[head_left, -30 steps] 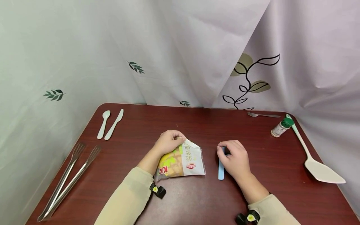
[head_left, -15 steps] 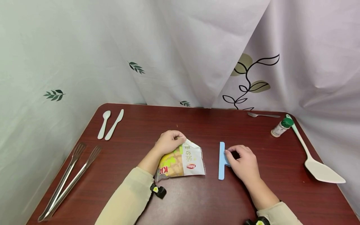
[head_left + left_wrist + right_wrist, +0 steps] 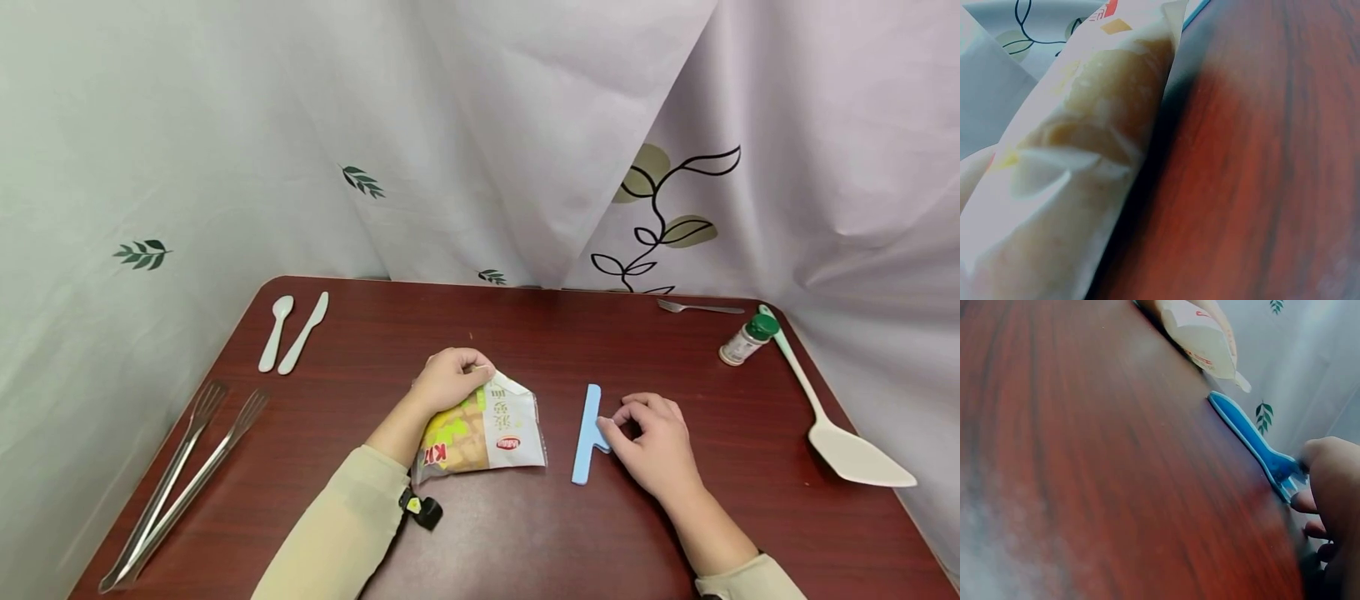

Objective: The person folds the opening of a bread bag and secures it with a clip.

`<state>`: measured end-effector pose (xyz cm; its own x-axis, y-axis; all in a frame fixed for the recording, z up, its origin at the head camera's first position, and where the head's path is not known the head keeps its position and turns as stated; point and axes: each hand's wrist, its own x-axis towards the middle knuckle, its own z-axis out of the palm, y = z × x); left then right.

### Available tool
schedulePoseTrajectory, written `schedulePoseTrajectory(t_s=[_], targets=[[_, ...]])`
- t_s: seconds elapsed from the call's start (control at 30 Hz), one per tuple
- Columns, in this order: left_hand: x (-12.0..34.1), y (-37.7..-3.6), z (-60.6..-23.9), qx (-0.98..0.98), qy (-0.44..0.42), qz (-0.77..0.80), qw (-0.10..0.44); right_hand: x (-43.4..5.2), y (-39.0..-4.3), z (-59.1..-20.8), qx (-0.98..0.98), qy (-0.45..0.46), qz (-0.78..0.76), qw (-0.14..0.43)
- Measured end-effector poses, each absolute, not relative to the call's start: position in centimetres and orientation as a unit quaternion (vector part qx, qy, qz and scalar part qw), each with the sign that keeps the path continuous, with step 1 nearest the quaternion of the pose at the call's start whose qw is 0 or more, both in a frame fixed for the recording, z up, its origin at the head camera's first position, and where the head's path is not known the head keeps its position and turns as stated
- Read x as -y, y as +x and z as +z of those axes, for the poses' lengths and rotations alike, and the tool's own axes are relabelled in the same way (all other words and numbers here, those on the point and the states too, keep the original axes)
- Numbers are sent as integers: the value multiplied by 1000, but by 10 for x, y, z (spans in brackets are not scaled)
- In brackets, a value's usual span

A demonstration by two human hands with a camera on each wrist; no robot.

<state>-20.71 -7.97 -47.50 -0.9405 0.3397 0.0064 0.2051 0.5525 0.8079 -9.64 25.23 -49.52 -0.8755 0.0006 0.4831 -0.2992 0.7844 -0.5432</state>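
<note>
A snack bag (image 3: 516, 421) with yellow, green and white print lies in the middle of the table. My left hand (image 3: 447, 380) grips its upper corner, where the edge is folded over. The bag (image 3: 1107, 119) fills much of the left wrist view, which hides most of that hand. To the right of the bag is a light blue bag clip (image 3: 587, 435), with its bar slightly slanted. My right hand (image 3: 656, 442) pinches the clip's short handle between thumb and fingers. In the right wrist view, the clip (image 3: 1249, 434) sits at the tabletop, close to the hand (image 3: 1340, 481).
A white spoon (image 3: 276, 333) and white knife (image 3: 303, 333) lie at the back left, above metal tongs (image 3: 183, 475). At the right are a small fork (image 3: 697, 307), a green-capped shaker bottle (image 3: 746, 340) and a pale spatula (image 3: 855, 454). A curtain (image 3: 465, 150) hangs behind.
My right hand has shifted right and down, from over the clip's bar to its handle. The clip's bar has tilted slightly. My left hand and the bag have stayed put.
</note>
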Motion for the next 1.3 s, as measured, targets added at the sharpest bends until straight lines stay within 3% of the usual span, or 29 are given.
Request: schedulePoseTrajectory(t_s=[0.43,0.9,1.3], targets=[[80,-209,-475,-893,149,419,69,-249,-100,-497,889,76,396,216],[78,-208,-474,-899,170,398,70,-246,-97,-494,858,2,478,189],[80,-218,-467,-887,197,400,120,-247,-100,-495,857,-8,484,175]])
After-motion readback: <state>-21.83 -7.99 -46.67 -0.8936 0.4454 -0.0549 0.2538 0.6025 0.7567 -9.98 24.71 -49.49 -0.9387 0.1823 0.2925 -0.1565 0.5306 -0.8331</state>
